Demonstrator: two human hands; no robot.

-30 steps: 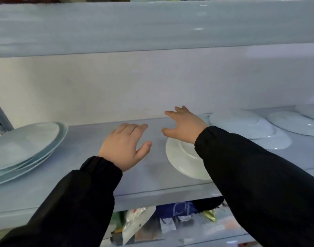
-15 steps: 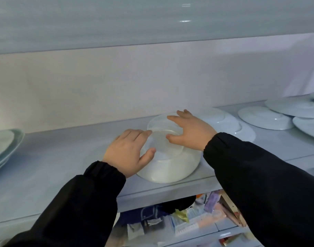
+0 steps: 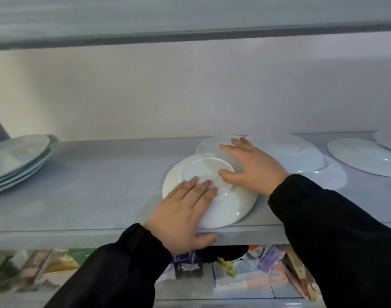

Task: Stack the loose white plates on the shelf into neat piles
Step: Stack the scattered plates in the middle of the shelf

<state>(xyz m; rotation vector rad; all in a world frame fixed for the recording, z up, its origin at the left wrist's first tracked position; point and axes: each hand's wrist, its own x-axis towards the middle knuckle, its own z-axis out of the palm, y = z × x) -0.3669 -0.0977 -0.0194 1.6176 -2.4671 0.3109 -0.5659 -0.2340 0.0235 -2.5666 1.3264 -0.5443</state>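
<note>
A white plate (image 3: pixel 230 203) lies upside down near the front edge of the grey shelf (image 3: pixel 101 185), its round foot facing up. My left hand (image 3: pixel 183 214) grips its near left rim, fingers on top and thumb under the edge. My right hand (image 3: pixel 254 167) rests on its far right side, fingers spread over the foot ring. Another white plate (image 3: pixel 209 146) shows partly behind it. More loose white plates lie to the right: an overlapping pair (image 3: pixel 301 156) and a single one (image 3: pixel 363 156).
A pile of pale plates (image 3: pixel 17 161) sits at the shelf's left end. The shelf above (image 3: pixel 190 16) hangs low overhead. Below, the lower shelf holds packets and boxes (image 3: pixel 245 272). A wall closes the back.
The view shifted and both hands came onto the upturned plate. My left hand moved from beside the plate onto its near rim, thumb going underneath. The plate slid slightly toward the shelf's front edge.
</note>
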